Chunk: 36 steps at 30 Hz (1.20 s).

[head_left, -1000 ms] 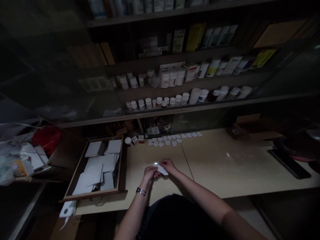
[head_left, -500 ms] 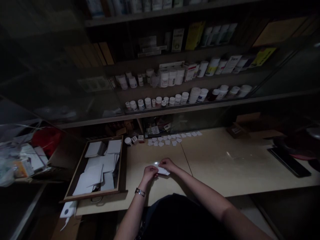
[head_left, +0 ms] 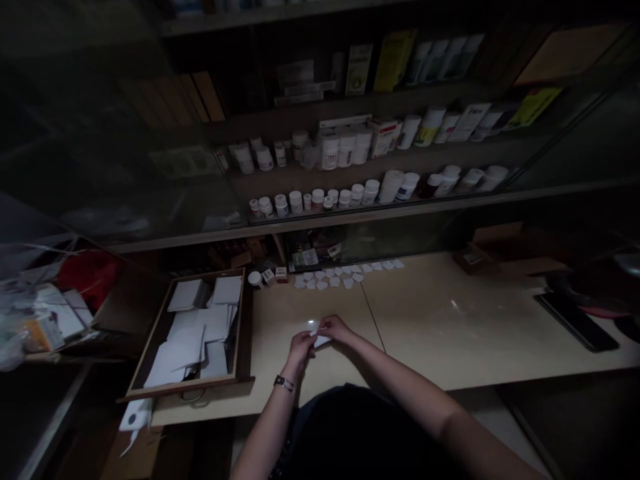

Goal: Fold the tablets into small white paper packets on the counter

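Just above the counter, a small folded piece of white paper [head_left: 321,341] is held between both hands. My left hand [head_left: 302,346] pinches its left side, fingers closed. My right hand [head_left: 334,328] grips the upper right part, its fingertips close to those of the left. Part of the paper is hidden behind the fingers. Farther back on the counter [head_left: 425,320] lie several small folded white paper packets [head_left: 334,282] in rows. To the left, a wooden drawer [head_left: 242,333] holds stacks of white paper sheets [head_left: 216,323].
Bottles [head_left: 370,191] and boxes line the shelves behind the counter. A white jar [head_left: 255,279] and small boxes stand beside the drawer. At right are an open cardboard box [head_left: 500,235] and a flat black object [head_left: 575,323]. A cluttered carton sits far left.
The paper between my hands shows less of its surface now, and my right hand has come over it, slightly nearer the left. The camera view has shifted a little.
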{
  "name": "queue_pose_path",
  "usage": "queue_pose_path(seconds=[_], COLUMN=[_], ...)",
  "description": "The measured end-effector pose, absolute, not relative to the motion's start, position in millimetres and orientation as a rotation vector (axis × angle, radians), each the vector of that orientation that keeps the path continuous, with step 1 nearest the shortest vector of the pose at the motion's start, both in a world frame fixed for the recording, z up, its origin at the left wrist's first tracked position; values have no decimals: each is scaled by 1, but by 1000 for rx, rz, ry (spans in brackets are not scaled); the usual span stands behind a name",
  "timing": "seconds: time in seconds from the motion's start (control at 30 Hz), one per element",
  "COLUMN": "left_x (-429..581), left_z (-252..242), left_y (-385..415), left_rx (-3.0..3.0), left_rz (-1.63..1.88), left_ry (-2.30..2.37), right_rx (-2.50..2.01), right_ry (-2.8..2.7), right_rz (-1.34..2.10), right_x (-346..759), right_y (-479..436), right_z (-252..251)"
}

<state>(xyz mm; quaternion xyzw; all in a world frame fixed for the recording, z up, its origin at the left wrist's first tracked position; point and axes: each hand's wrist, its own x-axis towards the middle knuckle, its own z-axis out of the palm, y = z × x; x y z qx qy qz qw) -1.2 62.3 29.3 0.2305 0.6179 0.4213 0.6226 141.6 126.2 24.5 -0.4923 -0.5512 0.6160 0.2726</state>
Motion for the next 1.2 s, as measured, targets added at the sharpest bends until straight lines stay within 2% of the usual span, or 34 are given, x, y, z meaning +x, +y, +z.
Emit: queue_pose_path(seconds=[0.17,0.3,0.53,0.67,0.8,0.9,1.2], left_x=[-3,5,7,9,4,-1,0], left_z=[35,32,26,21,14,11,19], left_y=[67,66,69,63,49,40,49], left_rx=[462,449,1001,1580,2138,2344,2344], left_rz=[1027,1035,844,736,560,438,294], left_ry=[1378,1467,1863,2052,1819,1701,1689], right_rx=[-1447,-1452,-1522,-1516,-1466,-1444,-1406], right_ry=[-1272,-1381,-1729,-1878,-1903,-1879,-1878], right_rz=[1708,1540,1146,951,896,918,912], right_x=[135,136,141,142,144,146,146], right_y=[129,126,112,107,104,104,100], right_z=[20,11,1,0,0,-1,-2])
